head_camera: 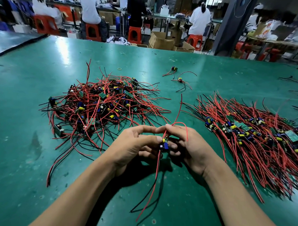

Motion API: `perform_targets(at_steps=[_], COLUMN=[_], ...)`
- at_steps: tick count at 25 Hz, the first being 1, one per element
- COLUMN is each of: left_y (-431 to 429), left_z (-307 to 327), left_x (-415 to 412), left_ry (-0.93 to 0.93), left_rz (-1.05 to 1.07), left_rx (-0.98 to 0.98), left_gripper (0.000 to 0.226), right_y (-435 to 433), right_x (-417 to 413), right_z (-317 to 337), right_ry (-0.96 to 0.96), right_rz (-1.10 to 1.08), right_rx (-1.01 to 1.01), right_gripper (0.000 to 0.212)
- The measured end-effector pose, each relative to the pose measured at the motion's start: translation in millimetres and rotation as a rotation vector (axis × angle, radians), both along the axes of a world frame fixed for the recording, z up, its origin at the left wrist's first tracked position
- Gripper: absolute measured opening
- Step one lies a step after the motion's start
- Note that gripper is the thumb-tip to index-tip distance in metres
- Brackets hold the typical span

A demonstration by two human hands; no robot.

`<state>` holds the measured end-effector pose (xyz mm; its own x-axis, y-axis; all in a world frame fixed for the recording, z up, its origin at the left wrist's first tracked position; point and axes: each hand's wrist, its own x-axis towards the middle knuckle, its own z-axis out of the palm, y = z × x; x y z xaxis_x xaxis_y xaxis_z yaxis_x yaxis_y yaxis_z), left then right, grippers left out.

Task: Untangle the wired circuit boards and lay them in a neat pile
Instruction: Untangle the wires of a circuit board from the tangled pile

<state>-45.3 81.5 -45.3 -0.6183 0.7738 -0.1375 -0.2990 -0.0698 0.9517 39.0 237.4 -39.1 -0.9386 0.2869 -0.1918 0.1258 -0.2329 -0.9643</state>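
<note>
Left hand (pixel 134 147) and right hand (pixel 193 147) pinch one board (pixel 165 145); best smooth its wires (pixel 181 104) straight, then lay it aligned on the pile (pixel 258 137) by the surface's (pixel 37 158) right edge

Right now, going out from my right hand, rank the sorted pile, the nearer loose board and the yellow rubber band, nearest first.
1. sorted pile: just right of the right hand.
2. nearer loose board: ahead, mid-table.
3. yellow rubber band: farther ahead, to the left.

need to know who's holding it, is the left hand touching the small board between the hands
Touching. In the head view the left hand pinches the small board, its thumb tip pressed against the board's yellow part.
</note>
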Motion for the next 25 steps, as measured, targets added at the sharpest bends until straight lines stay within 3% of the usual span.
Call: perform_targets(at_steps=[4,8,15,18,21,25], left_y=[0.7,2.8,7.5,8.2,7.7,7.7], left_z=[3.0,9.3,11.5,8.8,7.9,7.6], left_x=[1.1,5.7,12.4,10.9,11.3,10.7], left_ry=[0.014,-0.021,-0.098,-0.027,-0.002,0.024], left_rz=[-0.051,-0.131,0.043,0.122,0.109,0.078], left_rx=[-0.017,-0.004,0.019,-0.019,-0.032,-0.061], left_gripper=[0.011,0.018,0.010,0.014,0.014,0.017], right_y=[-1.7,-6.6,-13.7,-17.2,-16.8,-8.1], right_x=[-2.3,-4.2,-5.3,-5.5,-5.1,-5.6], right_z=[-3.7,-5.5,-5.5,-10.1,-11.0,-10.8], right_ry=[0.041,0.039,0.010,0.012,0.011,0.041], right_rz=[-0.032,-0.017,0.042,0.024,-0.013,-0.069], right_rx=[0.029,0.011,-0.090,0.077,0.096,0.137], right_gripper=[0.033,0.035,0.039,0.040,0.024,0.025])
